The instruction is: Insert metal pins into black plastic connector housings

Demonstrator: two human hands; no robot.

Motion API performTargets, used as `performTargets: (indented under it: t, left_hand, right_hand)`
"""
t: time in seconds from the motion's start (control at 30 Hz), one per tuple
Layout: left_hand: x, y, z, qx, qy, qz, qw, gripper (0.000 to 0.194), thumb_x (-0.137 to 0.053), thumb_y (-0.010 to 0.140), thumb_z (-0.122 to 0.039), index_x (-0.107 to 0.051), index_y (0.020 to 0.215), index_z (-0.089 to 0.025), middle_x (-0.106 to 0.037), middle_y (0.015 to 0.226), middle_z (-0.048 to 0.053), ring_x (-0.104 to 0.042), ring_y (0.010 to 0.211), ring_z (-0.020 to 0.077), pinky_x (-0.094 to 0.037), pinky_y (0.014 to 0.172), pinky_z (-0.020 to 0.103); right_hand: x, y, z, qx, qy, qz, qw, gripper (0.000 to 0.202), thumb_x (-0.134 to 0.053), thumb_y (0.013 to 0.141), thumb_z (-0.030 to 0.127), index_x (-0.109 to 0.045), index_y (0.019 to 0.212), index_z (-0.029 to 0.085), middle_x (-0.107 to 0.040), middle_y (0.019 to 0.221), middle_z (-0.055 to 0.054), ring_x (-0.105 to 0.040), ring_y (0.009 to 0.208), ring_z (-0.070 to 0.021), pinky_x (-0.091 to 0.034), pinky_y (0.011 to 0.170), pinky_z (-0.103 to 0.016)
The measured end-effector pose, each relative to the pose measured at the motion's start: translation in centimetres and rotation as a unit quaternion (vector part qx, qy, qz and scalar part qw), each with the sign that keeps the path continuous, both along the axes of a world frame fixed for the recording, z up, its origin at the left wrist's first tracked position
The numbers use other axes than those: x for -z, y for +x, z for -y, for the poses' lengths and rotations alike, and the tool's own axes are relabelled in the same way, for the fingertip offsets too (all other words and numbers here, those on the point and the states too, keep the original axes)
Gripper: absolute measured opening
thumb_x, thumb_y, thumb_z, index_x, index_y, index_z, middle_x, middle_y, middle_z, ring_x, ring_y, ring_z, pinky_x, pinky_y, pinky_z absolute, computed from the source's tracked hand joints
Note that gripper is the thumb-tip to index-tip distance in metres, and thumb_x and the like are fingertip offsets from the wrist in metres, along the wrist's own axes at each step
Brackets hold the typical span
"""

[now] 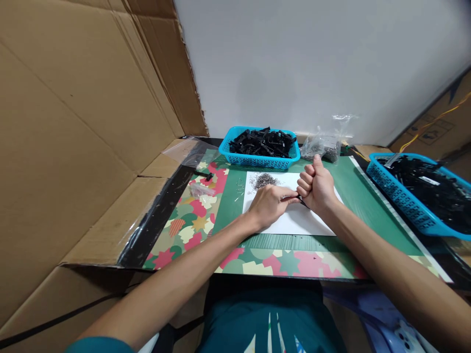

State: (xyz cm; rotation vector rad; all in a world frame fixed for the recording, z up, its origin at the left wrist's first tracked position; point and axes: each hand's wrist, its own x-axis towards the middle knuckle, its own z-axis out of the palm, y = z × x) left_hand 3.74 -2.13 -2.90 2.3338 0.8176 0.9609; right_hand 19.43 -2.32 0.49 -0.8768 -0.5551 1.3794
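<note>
Above a white sheet of paper (298, 223), my left hand (270, 205) pinches one end of a small black plastic piece (302, 201). My right hand (318, 185) is curled in a fist around the same piece, thumb pointing up. Most of the piece is hidden by my fingers, so its full shape does not show. Just beyond my left hand, a heap of tiny metal parts (265, 181), too small to name for certain, lies on the paper.
A blue basket (263, 161) full of black plastic pieces stands at the back, another blue basket (412, 208) at the right. Clear bags (324, 147) with small parts lie behind my right hand. A small plastic bag (201, 190) rests at left. Cardboard (91, 98) walls the left side.
</note>
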Motion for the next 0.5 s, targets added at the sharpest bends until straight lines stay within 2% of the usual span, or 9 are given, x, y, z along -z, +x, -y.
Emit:
performTargets:
  t: [0.23,0.37,0.5]
  left_hand:
    - [0.05,0.1,-0.16,-0.014,-0.019,-0.005,1.0,0.008,-0.079,0.092,-0.023,-0.087,0.094,-0.02,-0.083,0.08,0.005,-0.062,0.059,0.0147,-0.042,0.06,0.028]
    - [-0.21,0.07,0.01,-0.007,-0.029,0.002,1.0,0.01,-0.078,0.091,-0.019,-0.087,0.095,-0.02,-0.084,0.087,0.006,-0.069,0.068,0.0169,-0.046,0.064,0.028]
    - [-0.44,0.05,0.08,-0.003,-0.037,0.003,0.999,0.013,-0.075,0.092,-0.017,-0.087,0.095,-0.019,-0.083,0.082,0.006,-0.068,0.069,0.018,-0.044,0.063,0.028]
  right_hand:
    - [-0.06,-0.05,0.12,-0.011,0.007,0.008,1.0,0.071,-0.059,0.092,0.079,-0.021,0.064,0.026,-0.015,0.045,0.013,-0.008,0.038,-0.0065,-0.011,0.032,-0.022]
    - [0.12,-0.23,0.17,-0.005,0.019,0.02,1.0,0.072,-0.061,0.091,0.079,-0.023,0.062,0.025,-0.016,0.044,0.012,-0.008,0.039,-0.0061,-0.01,0.032,-0.021]
    - [0.22,-0.48,0.17,0.005,0.028,0.037,0.999,0.072,-0.059,0.09,0.082,-0.024,0.061,0.025,-0.016,0.044,0.012,-0.008,0.038,-0.0058,-0.01,0.032,-0.021]
